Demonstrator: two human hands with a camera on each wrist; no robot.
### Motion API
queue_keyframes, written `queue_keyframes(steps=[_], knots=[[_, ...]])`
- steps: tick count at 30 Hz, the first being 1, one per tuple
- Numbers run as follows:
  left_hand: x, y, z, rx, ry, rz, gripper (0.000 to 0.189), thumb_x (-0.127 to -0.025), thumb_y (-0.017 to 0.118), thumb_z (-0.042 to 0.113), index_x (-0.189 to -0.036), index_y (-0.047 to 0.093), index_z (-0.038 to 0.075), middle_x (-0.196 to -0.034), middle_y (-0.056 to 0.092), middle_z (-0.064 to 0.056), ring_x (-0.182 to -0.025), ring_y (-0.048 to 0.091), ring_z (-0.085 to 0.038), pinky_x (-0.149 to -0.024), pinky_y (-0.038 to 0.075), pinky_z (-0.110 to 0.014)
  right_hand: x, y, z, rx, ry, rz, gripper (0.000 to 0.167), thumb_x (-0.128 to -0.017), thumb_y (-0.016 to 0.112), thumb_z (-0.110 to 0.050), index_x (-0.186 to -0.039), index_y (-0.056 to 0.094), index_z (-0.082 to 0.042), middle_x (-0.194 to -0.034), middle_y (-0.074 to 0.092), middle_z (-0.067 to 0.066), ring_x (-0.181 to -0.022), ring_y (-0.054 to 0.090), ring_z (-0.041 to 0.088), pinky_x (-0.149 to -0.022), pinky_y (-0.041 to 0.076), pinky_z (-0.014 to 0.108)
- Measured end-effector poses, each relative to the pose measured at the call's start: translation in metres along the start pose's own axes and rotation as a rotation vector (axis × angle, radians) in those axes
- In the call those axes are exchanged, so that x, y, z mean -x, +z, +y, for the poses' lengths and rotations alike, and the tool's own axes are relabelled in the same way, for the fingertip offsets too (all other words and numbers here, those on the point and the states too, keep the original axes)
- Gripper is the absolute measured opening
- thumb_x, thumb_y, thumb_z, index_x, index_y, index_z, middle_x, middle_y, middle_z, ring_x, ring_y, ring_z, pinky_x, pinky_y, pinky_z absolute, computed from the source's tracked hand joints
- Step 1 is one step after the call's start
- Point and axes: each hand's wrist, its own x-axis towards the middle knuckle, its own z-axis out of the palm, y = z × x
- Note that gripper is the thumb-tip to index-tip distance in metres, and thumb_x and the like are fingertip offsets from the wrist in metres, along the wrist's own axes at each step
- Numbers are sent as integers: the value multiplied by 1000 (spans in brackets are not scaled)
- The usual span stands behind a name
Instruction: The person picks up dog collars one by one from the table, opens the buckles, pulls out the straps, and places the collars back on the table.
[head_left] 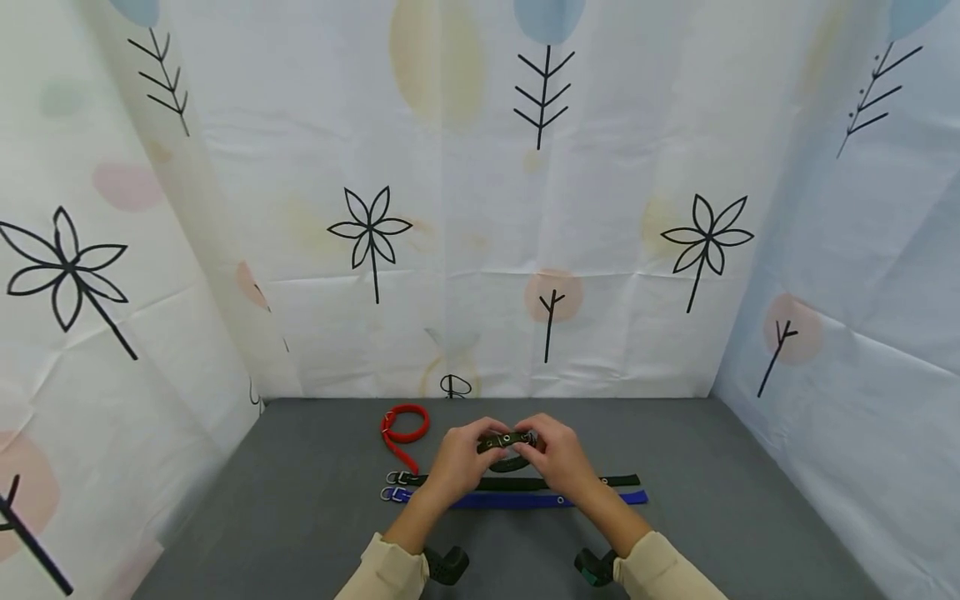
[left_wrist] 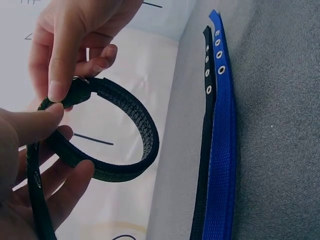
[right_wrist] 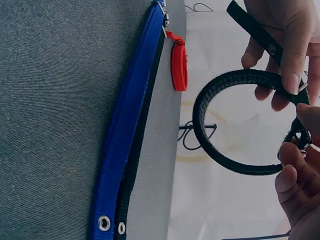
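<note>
In the head view, the green collar is sitting near 6 o'clock, held up above the grey table. The left hand is pinching it from about 8 o'clock and the right hand from about 4 o'clock. At 9 o'clock from it, the red collar is lying coiled; towards 6 o'clock, the black collar and then the blue collar are stretching side by side.

In the left wrist view, the green collar is forming a round loop at 9 o'clock, its lining facing inward. The left hand's thumb and fingers are clamping the strap, while its free tail is hanging towards 7 o'clock. The loop is keeping its curve unaided, suggesting a light, springy band, pliable yet hardly fragile.

In the right wrist view, the right hand, at 4 o'clock, is pinching the collar beside the metal buckle at 3 o'clock; the left hand is gripping the strap at 2 o'clock. The buckle is looking hard, small and likely slippery, so its frame edges are offering one sensible hold, and the flat strap beside the eyelets another.
</note>
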Motion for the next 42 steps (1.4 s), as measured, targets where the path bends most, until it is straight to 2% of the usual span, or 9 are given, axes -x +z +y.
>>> queue_keyframes(steps=[9, 19, 22, 25, 27, 32, 34, 38, 42], knots=[[0, -3, 3, 202, -114, -53, 19, -92, 68, 34, -105, 69, 20, -99, 68, 6, -91, 64, -16, -68, 52, -29, 6, 1, 1, -9, -1, 5, 24, -80, 78, -4, -100, 66, -10, -92, 61, -2, -58, 43, -1, -52, 42, 22], [0, -9, 5, 471, -176, -132, 16, -93, 67, 14, -108, 69, 7, -100, 67, -8, -89, 63, -28, -70, 54, -47, 11, 3, 2, -102, -12, 73, 21, -82, 76, -4, -99, 66, -9, -77, 52, -9, -55, 39, -1, -48, 38, 20], [1, -17, 15, 542, -177, -149, 16, -94, 64, 7, -108, 67, 0, -98, 66, -15, -89, 62, -35, -73, 54, -50, 12, 5, 1, -158, 7, 103, 21, -83, 74, -1, -100, 65, -9, -72, 49, -9, -53, 42, -1, -47, 39, 21], [1, -25, 27, 597, -187, -157, 16, -94, 62, 4, -108, 66, -4, -97, 64, -19, -86, 62, -32, -75, 53, -52, 13, 6, -1, -210, 25, 134, 21, -85, 72, 1, -101, 64, -9, -69, 49, -9, -53, 46, 0, -46, 41, 21], [2, -27, 30, 625, -199, -155, 16, -94, 62, 2, -108, 65, -5, -98, 64, -20, -85, 62, -24, -76, 53, -53, 11, 3, -12, -255, 52, 148, 18, -85, 70, 4, -101, 64, -4, -67, 50, -4, -50, 51, 8, -46, 43, 23], [4, -23, 27, 676, -227, -128, 16, -94, 62, 2, -107, 65, -5, -99, 65, -18, -88, 61, -39, -74, 54, -48, 6, -8, -41, -364, 187, 173, 11, -87, 65, 10, -98, 61, 7, -62, 53, 12, -50, 54, 31, -45, 46, 28], [4, -22, 26, 677, -238, -117, 15, -94, 63, 3, -107, 66, -4, -97, 66, -15, -88, 60, -43, -73, 55, -44, 6, -8, -44, -406, 248, 180, 10, -89, 63, 10, -98, 60, 7, -62, 54, 15, -50, 54, 33, -45, 47, 29], [4, -22, 28, 657, -255, -109, 15, -93, 64, 4, -106, 66, -4, -94, 65, -13, -84, 61, -32, -71, 55, -41, 7, -6, -46, -492, 351, 187, 9, -90, 60, 10, -100, 59, 9, -63, 56, 17, -51, 55, 31, -45, 48, 32], [3, -18, 19, 632, -251, -103, 14, -94, 63, 4, -106, 66, -3, -94, 65, -13, -82, 60, -33, -70, 54, -43, 10, 0, -41, -505, 372, 183, 10, -92, 59, 9, -101, 58, 9, -65, 57, 16, -52, 56, 27, -46, 49, 32]])
